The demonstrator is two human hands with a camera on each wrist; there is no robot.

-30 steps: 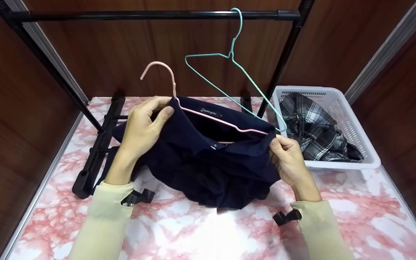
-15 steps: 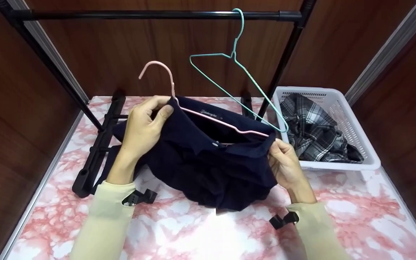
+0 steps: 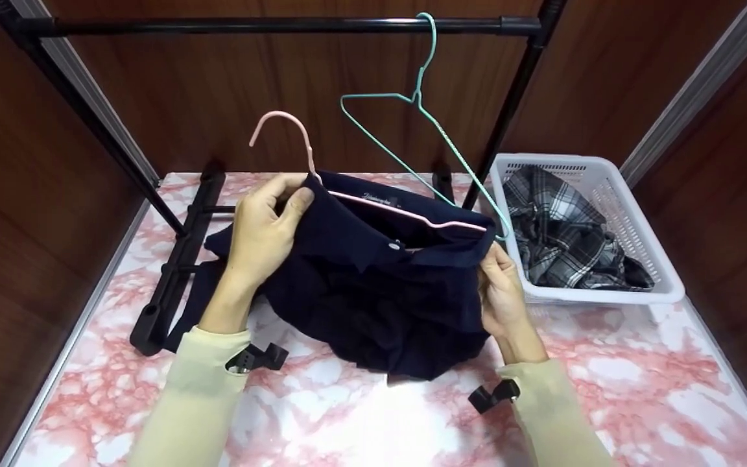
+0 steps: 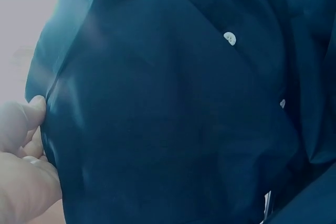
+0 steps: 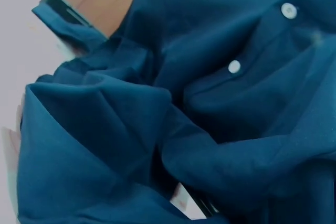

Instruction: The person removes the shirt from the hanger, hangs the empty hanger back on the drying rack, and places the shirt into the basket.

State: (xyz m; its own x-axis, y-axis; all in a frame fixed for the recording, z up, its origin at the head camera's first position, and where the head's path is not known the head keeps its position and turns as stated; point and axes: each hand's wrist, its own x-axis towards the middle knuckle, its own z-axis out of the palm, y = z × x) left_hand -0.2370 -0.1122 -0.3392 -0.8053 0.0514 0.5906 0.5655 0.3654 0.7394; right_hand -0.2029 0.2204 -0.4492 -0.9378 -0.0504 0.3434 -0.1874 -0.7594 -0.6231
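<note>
The dark blue shirt was found in front of the black rack, below its top bar, with the collar end uppermost. The pink hanger lay within the shirt's neck opening, its hook projecting above the collar, in front of the rack and apart from its bar. The left hand had thumb and fingers clamped on the collar, just beside the base of that hook, towards the rack's left post. The right hand pinched the shirt's edge nearer the rack's right post; some of its fingers were hidden by the cloth. White buttons were noted down the front. Whether the lower folds touched the table below the rack could not be told. A green hanger hung from the rack's bar. Right of the rack stood a white basket containing a checked garment.
</note>
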